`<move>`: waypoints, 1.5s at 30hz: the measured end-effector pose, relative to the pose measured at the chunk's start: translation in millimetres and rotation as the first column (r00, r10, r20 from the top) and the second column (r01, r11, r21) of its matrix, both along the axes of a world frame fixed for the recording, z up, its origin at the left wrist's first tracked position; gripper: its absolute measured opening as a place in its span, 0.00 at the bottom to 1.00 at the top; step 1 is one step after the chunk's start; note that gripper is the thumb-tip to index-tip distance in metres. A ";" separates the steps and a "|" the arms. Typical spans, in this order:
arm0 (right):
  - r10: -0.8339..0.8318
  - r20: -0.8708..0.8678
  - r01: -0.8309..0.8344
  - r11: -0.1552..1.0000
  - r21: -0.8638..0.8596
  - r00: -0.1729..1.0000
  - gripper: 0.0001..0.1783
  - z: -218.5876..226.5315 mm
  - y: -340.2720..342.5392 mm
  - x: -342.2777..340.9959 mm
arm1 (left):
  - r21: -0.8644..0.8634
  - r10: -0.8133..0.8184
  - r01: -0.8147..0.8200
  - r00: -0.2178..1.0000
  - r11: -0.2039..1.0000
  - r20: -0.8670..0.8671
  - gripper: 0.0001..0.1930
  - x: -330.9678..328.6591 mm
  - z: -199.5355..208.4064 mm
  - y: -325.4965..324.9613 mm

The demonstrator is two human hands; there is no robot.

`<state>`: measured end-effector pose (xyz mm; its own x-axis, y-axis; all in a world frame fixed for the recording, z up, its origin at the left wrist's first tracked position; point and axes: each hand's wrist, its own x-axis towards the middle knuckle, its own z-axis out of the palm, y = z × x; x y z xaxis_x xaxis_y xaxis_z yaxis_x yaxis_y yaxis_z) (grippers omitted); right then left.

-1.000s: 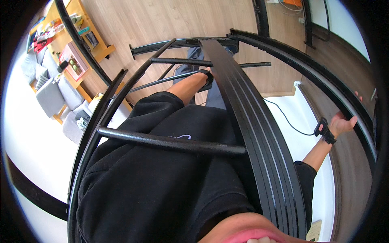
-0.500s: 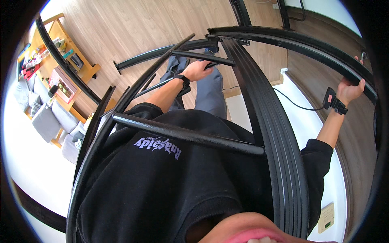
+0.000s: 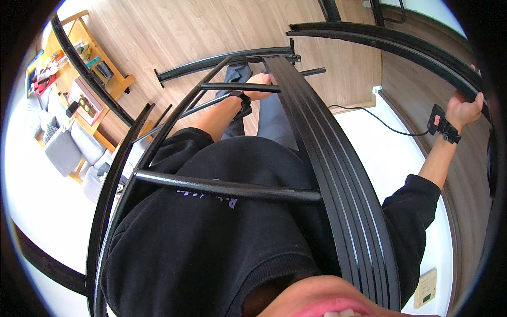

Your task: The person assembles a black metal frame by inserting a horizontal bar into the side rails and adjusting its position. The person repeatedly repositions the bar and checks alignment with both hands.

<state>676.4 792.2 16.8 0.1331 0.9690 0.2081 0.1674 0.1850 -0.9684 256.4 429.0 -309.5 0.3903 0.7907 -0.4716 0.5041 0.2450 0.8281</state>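
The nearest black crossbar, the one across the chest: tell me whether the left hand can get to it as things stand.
Probably yes. The left hand grips a farther crossbar of the same black metal frame. The nearest crossbar lies bare across the black sweatshirt, with nothing on it; the hand would only need to let go and draw back.

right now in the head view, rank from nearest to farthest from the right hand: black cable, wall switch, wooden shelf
1. Black cable, on the floor just left of the right hand.
2. Wall switch, low right.
3. Wooden shelf, far upper left.

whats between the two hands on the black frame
In the head view, the ribbed black rail runs between the left hand and right hand, above wooden floor.
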 end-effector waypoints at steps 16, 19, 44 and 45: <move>-0.079 -0.042 0.076 0.995 -0.065 0.996 0.16 -58.4 38.1 164.4 | -0.184 -0.050 0.022 0.987 0.983 -0.151 0.16 -9.5 25.5 -6.2; -0.166 0.002 0.164 0.975 -0.152 0.986 0.14 -64.2 42.7 195.5 | -0.192 -0.023 0.001 0.993 0.981 -0.113 0.18 -10.7 36.4 -5.6; -0.395 0.237 0.451 0.851 -0.271 0.888 0.18 -122.7 18.9 177.4 | 0.079 0.059 -0.052 0.995 0.996 -0.085 0.11 -4.6 -36.5 -46.0; -0.404 0.263 0.470 0.836 -0.284 0.876 0.18 -126.8 14.7 176.6 | 0.064 0.016 -0.009 0.993 0.998 -0.114 0.11 -2.9 -40.0 -49.4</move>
<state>853.0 806.9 -110.0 0.5505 0.8334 -0.0481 0.3357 -0.2738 -0.9013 253.5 379.6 -349.5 0.3262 0.8249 -0.4616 0.5938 0.2011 0.7791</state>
